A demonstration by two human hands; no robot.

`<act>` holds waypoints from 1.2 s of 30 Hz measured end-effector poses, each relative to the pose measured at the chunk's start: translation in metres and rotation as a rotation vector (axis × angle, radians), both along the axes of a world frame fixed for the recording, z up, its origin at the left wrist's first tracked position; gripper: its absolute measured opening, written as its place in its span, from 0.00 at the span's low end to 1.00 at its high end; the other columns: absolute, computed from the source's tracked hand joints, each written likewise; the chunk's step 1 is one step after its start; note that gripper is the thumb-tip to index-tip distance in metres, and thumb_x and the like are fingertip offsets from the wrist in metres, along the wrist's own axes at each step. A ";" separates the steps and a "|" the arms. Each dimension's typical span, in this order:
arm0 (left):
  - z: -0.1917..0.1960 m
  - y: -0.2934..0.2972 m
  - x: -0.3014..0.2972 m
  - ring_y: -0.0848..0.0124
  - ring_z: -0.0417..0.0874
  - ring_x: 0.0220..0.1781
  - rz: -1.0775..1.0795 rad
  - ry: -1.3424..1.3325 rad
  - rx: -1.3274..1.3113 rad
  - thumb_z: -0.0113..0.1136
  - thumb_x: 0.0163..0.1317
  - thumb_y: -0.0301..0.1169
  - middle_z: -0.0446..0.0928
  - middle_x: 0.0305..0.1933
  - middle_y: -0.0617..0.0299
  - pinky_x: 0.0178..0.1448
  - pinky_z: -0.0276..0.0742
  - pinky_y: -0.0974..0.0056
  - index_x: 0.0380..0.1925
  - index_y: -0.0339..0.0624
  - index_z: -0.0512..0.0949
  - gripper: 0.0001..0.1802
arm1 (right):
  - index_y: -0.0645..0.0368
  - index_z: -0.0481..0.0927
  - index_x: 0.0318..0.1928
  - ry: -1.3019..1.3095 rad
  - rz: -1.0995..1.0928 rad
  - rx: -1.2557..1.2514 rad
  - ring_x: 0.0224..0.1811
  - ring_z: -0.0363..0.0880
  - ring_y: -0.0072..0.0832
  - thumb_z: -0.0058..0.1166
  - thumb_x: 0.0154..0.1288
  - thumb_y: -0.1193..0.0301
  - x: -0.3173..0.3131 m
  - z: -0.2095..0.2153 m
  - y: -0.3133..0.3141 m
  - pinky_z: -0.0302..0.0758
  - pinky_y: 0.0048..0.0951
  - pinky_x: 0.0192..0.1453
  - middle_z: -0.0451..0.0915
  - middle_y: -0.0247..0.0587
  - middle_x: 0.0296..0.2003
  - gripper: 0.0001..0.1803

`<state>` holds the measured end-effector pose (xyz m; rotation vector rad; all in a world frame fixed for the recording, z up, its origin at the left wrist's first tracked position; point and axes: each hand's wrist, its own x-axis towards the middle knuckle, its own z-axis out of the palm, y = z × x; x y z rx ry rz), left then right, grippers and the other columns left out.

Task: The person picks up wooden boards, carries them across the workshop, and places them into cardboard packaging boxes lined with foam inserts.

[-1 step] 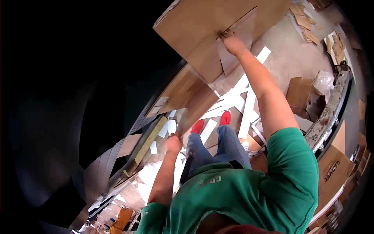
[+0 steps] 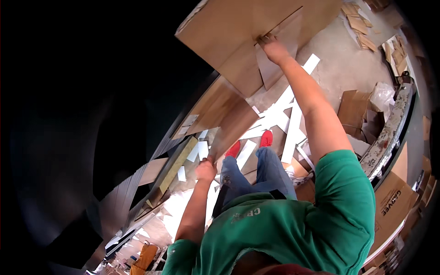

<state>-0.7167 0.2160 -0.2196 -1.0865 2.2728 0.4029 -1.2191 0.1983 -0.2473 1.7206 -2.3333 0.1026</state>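
My left hand [image 2: 206, 170] is closed on the near end of a brown wood-grain panel [image 2: 234, 123], which slants up and away from it. Another stretch of wood-grain board [image 2: 201, 110] shows just left of that panel; whether the two are one piece I cannot tell. Far ahead, at the end of my outstretched arm, my right hand [image 2: 274, 48] has its fingers curled over an edge in a large brown cardboard piece [image 2: 229, 34]. A triangular cardboard flap [image 2: 277, 52] hangs beside that hand. The top of the cardboard runs out of view.
White strips [image 2: 293, 123] and scraps litter the floor around my red shoes [image 2: 266, 138]. To the right stand an open cardboard box [image 2: 353, 110], clear plastic [image 2: 382, 97] and a worn metal rail [image 2: 382, 142]. A large carton [image 2: 394, 201] leans behind it. Dark stacked edges [image 2: 130, 188] lie left.
The cardboard's left corner has shifted slightly left and down. My left hand and the wood-grain panel have moved a little to the right. Both hands keep their grip.
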 end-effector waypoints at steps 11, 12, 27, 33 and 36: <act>-0.017 0.006 0.000 0.54 0.78 0.35 -0.052 -0.039 0.053 0.48 0.56 0.40 0.74 0.35 0.51 0.38 0.74 0.53 0.44 0.53 0.70 0.15 | 0.56 0.73 0.46 0.023 0.008 0.199 0.57 0.62 0.33 0.48 0.48 0.76 -0.033 -0.009 0.057 0.57 0.35 0.62 0.69 0.33 0.52 0.20; -0.019 0.005 -0.002 0.54 0.78 0.35 -0.054 -0.037 0.051 0.48 0.56 0.40 0.74 0.35 0.51 0.38 0.74 0.53 0.44 0.53 0.70 0.15 | 0.56 0.72 0.47 0.014 -0.010 0.008 0.57 0.61 0.32 0.49 0.46 0.76 -0.030 -0.009 0.056 0.57 0.34 0.62 0.68 0.32 0.53 0.22; -0.018 0.000 -0.002 0.52 0.78 0.31 -0.107 -0.014 0.074 0.44 0.59 0.41 0.75 0.33 0.49 0.35 0.74 0.51 0.45 0.55 0.70 0.15 | 0.53 0.80 0.29 -0.032 -0.044 0.548 0.40 0.77 0.35 0.43 0.55 0.70 -0.028 0.005 0.058 0.76 0.34 0.38 0.79 0.38 0.31 0.10; -0.009 -0.027 -0.018 0.51 0.77 0.24 -0.189 0.346 0.006 0.52 0.54 0.40 0.74 0.19 0.48 0.29 0.72 0.50 0.23 0.41 0.77 0.14 | 0.51 0.81 0.22 -0.029 -0.031 0.727 0.33 0.79 0.35 0.45 0.50 0.72 0.009 0.041 0.143 0.75 0.33 0.34 0.80 0.39 0.28 0.10; 0.042 -0.048 -0.068 0.51 0.77 0.25 -0.213 0.433 0.051 0.56 0.50 0.39 0.74 0.20 0.48 0.32 0.72 0.52 0.15 0.39 0.76 0.15 | 0.53 0.80 0.20 -0.013 0.088 0.760 0.31 0.79 0.35 0.47 0.47 0.73 0.062 0.103 0.172 0.75 0.33 0.32 0.79 0.39 0.25 0.08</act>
